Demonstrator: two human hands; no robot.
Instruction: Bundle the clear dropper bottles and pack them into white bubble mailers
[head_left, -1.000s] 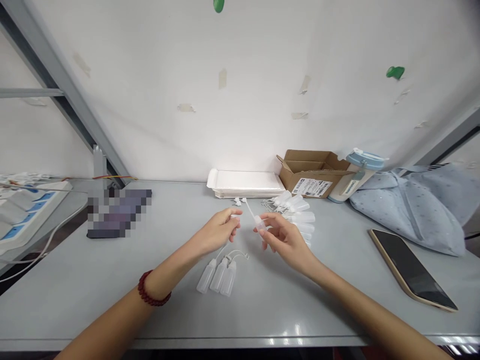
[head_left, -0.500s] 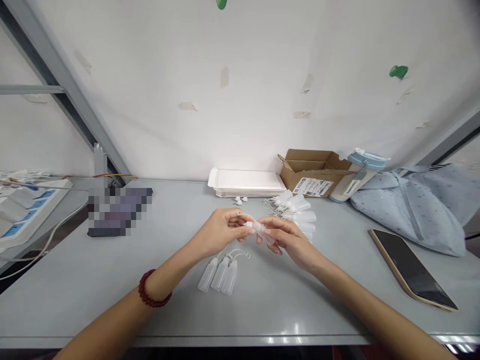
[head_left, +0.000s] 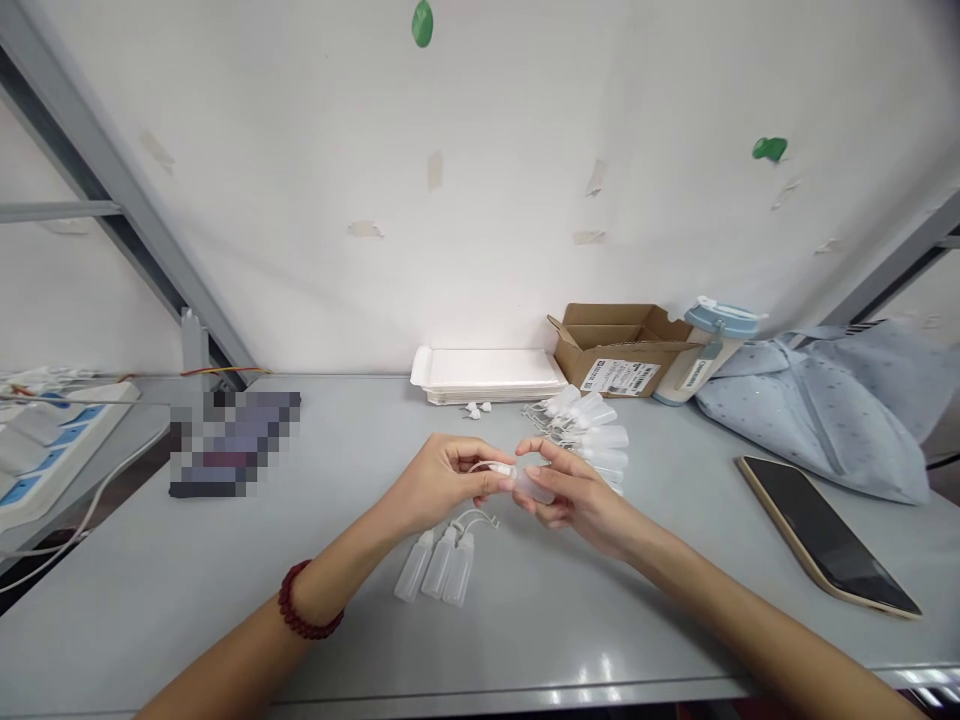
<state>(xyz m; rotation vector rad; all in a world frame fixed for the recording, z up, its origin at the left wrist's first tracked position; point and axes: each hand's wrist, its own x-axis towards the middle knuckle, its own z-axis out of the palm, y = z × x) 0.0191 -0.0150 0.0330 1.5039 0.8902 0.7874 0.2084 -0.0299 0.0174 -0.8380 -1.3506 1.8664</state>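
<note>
A small translucent squeeze bottle [head_left: 534, 487] is held between both hands over the grey table [head_left: 187, 580]. My right hand [head_left: 577, 495] grips its body. My left hand [head_left: 442, 482] pinches the white cap end with its thin nozzle. Three finished small bottles [head_left: 439, 565] with thin nozzles lie side by side just below my left hand. A pile of similar bottles [head_left: 592, 425] lies behind my right hand. A few loose white caps [head_left: 474, 409] sit farther back.
A stack of white trays [head_left: 487, 372], an open cardboard box [head_left: 619, 347] and a tipped blue-lidded cup [head_left: 709, 350] stand along the wall. A blue cloth bag [head_left: 825, 405] and a phone [head_left: 825, 545] lie to the right. A power strip [head_left: 52, 440] is at far left.
The hands were apart, the right one holding the bottle with its nozzle up. They came together and the left hand now pinches the cap end of the bottle.
</note>
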